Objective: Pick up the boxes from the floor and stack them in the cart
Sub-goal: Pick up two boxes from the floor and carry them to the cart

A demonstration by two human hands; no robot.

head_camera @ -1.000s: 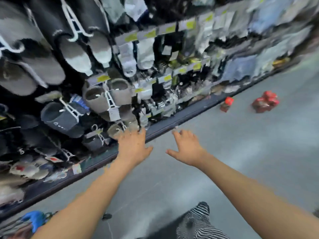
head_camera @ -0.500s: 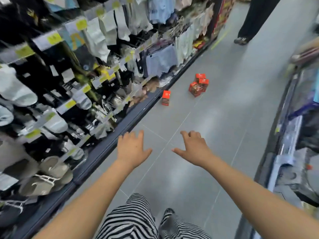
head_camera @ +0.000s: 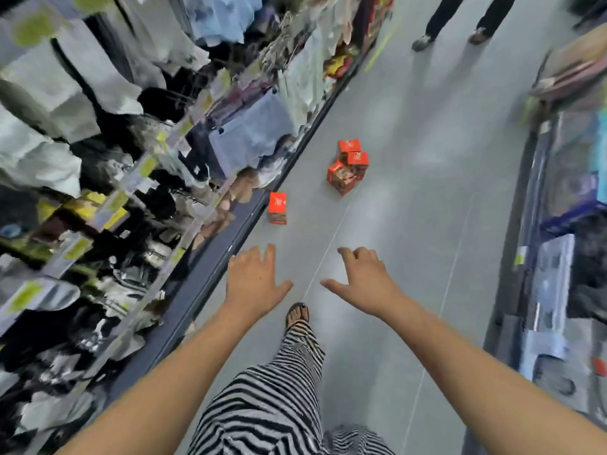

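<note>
Red boxes lie on the grey aisle floor ahead of me. One single red box (head_camera: 277, 207) stands close to the base of the left shelf. A cluster of three red boxes (head_camera: 348, 166) sits a little farther along, near the middle of the aisle. My left hand (head_camera: 254, 280) and my right hand (head_camera: 363, 279) are stretched out in front, palms down, fingers spread, holding nothing. Both hands are well short of the boxes. No cart can be picked out clearly.
A long shelf (head_camera: 138, 165) of hanging socks, slippers and clothes lines the left side, with a dark base rail (head_camera: 210, 274). A display unit (head_camera: 558, 244) runs along the right. Another person's legs (head_camera: 460, 21) stand far up the aisle. My striped trouser leg (head_camera: 289, 382) and sandalled foot step forward.
The view has swung from the left shelf toward the aisle, and the red boxes have come nearer. My hands stay outstretched and empty, and my foot has stepped forward.
</note>
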